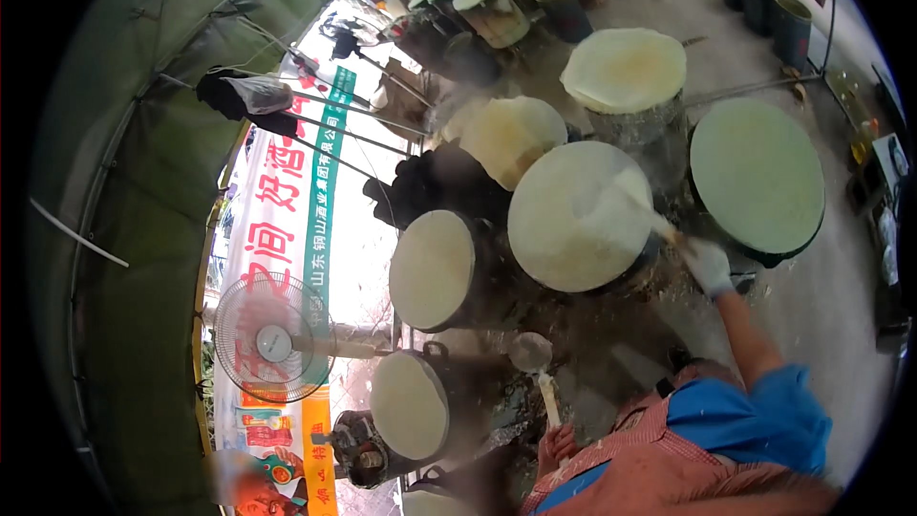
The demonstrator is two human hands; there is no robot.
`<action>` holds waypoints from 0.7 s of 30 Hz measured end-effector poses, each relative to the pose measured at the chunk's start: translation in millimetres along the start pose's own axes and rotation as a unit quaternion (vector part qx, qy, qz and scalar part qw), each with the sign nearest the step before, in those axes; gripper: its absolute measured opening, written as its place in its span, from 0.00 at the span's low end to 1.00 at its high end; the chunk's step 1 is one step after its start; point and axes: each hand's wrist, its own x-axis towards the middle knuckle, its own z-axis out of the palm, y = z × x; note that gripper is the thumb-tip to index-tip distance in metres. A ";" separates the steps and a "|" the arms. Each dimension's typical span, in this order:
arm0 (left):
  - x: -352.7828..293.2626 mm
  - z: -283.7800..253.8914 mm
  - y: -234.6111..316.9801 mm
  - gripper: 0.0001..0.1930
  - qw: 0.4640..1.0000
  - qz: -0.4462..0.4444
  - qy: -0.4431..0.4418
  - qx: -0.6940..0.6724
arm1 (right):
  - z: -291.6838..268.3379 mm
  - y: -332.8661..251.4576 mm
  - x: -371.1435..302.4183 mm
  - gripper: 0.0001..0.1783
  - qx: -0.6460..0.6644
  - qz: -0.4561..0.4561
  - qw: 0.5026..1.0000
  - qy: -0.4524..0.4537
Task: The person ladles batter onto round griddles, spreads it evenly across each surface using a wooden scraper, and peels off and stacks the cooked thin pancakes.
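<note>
My right hand (705, 266), in a white glove, grips the handle of a flat spreader (635, 201). The spreader's pale end lies over the right part of a large round griddle (573, 225) covered with a thin, pale layer of batter; its outline is blurred. Lower down, my bare left hand (558, 443) is closed around the light handle of a ladle (531, 354). The ladle's round bowl hangs below the griddle, apart from it. A pale green round griddle (757, 177) stands to the right of my gloved hand.
More round griddles stand around: one on the left (433, 269), one lower left (409, 405). Thin round flatbreads (626, 67) with browned patches lie beyond. A standing fan (274, 342) and a printed banner (277, 191) are at left. Dark buckets (791, 31) line the far right.
</note>
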 end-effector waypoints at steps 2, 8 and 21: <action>5.8 8.3 -7.4 0.15 1.000 -0.009 0.011 -0.003 | -9.2 -32.3 70.9 0.22 0.011 -0.033 0.993 0.113; 3.3 5.7 6.9 0.15 1.000 0.012 0.003 0.018 | 9.1 -29.9 119.9 0.20 0.281 0.019 0.958 0.044; -39.4 3.9 57.2 0.15 0.996 0.018 0.040 0.075 | 67.5 -66.6 -24.7 0.14 0.464 0.179 0.867 -0.028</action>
